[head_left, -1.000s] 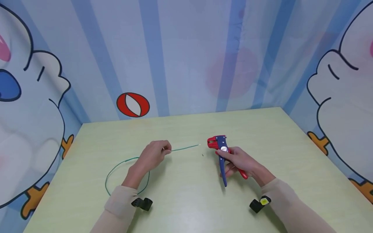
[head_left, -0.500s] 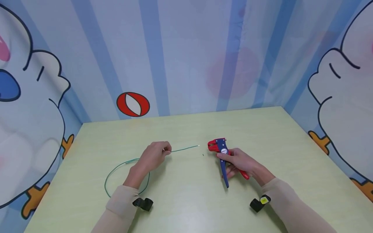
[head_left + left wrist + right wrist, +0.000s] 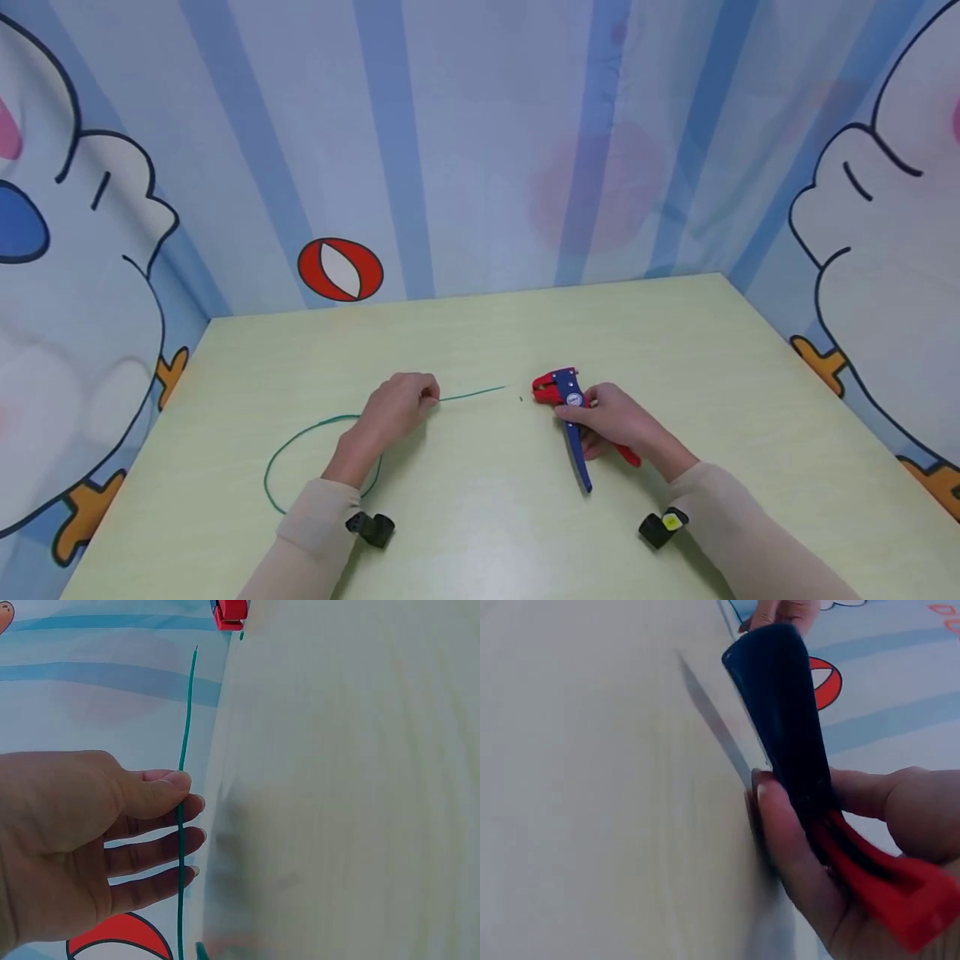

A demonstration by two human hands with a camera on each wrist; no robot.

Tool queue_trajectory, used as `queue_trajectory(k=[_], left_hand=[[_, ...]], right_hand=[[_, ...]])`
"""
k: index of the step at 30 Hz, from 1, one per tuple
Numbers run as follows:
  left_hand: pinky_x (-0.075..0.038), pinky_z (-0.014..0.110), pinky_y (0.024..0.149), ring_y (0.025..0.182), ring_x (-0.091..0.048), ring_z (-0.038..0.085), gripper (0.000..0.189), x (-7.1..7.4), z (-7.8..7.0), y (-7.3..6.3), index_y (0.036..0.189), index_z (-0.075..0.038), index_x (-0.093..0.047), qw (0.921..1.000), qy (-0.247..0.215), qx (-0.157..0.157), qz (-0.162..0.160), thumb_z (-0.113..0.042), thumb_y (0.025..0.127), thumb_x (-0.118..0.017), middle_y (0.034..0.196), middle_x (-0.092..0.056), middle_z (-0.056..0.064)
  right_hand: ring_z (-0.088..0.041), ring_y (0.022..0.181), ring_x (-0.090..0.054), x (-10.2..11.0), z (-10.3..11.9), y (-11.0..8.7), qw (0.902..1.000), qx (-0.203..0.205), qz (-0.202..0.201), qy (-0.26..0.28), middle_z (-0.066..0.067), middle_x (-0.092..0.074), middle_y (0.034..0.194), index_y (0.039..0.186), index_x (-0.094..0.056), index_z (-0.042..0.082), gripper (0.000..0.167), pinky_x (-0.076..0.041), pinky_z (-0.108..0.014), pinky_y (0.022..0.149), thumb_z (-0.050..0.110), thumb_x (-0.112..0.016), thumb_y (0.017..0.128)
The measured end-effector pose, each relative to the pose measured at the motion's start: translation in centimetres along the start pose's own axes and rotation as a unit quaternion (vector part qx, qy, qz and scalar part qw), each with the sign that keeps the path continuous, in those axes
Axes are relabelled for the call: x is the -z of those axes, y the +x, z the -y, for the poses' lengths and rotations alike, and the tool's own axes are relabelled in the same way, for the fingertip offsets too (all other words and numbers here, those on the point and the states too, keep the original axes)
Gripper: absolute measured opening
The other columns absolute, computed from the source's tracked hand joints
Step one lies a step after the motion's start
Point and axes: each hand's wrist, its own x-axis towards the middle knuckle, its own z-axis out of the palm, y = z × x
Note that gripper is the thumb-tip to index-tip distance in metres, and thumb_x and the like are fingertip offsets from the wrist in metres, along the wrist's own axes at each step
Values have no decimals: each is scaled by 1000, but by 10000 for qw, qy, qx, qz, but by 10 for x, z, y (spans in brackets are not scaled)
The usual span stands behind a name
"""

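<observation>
My left hand (image 3: pixel 397 406) pinches a thin green wire (image 3: pixel 472 394) between thumb and index finger. In the left wrist view the wire (image 3: pixel 186 724) runs straight past the fingertips, its tip thin and paler. The rest of it loops on the table around my left forearm. My right hand (image 3: pixel 618 417) grips red and blue wire strippers (image 3: pixel 572 429), whose red head points left, a short gap from the wire's tip. The right wrist view has their dark blue handle (image 3: pixel 776 697) and red handle (image 3: pixel 892 892) close up, fingers around them. A tiny green scrap (image 3: pixel 521 398) lies beside the head.
The pale table (image 3: pixel 480 517) ends at a striped blue backdrop (image 3: pixel 480 150) printed with cartoon figures. A black wrist camera (image 3: pixel 371 528) sits at the left cuff, and another camera (image 3: pixel 662 528) at the right.
The wire strippers have come slightly down, nearer to me. My left hand and the wire have also dropped a little, with the grip on both things unchanged.
</observation>
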Motion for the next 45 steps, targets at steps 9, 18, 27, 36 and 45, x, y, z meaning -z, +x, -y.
queue_trajectory(k=[9, 18, 27, 36, 45], left_hand=[[-49, 36, 78, 81, -54, 20, 4, -1, 0, 0, 94, -9, -70, 9998, 172, 88, -22, -10, 92, -73, 88, -64, 0], [-49, 35, 76, 79, -52, 19, 4, 0, -2, 0, 94, -8, -71, 9996, 239, 114, -20, -10, 91, -74, 85, -60, 0], [-51, 36, 75, 78, -55, 17, 5, -1, 0, 0, 87, -12, -73, 9995, 282, 88, -53, -9, 90, -75, 85, -63, -2], [-51, 36, 74, 79, -57, 16, 7, -4, 3, -1, 84, -13, -75, 9996, 262, 49, -90, -9, 90, -75, 86, -66, -3], [-53, 39, 78, 84, -60, 18, 4, -3, 3, -1, 89, -13, -78, 9997, 195, 107, -111, -9, 88, -77, 89, -68, -2]], right_hand=[[-17, 49, -54, -9, 14, -9, 9776, 127, -1093, -1793, -5, -55, 56, 71, -60, 4, 46, -41, -26, 49, 44, -77, 85], [-15, 44, -46, -15, 20, -17, 9496, 275, -1440, -2770, 0, -45, 49, 57, -57, 9, 49, -30, -24, 44, 45, -78, 83], [-15, 44, -45, -13, 16, -15, 9474, 490, -1468, -2801, 1, -44, 48, 56, -57, 10, 49, -29, -25, 44, 45, -78, 83], [-15, 44, -45, -12, 16, -13, 9500, 444, -1422, -2746, 0, -46, 49, 58, -59, 10, 49, -30, -25, 44, 46, -78, 83], [-15, 44, -43, -12, 16, -14, 9497, 397, -1418, -2764, 0, -45, 49, 57, -58, 9, 50, -30, -25, 44, 47, -78, 83]])
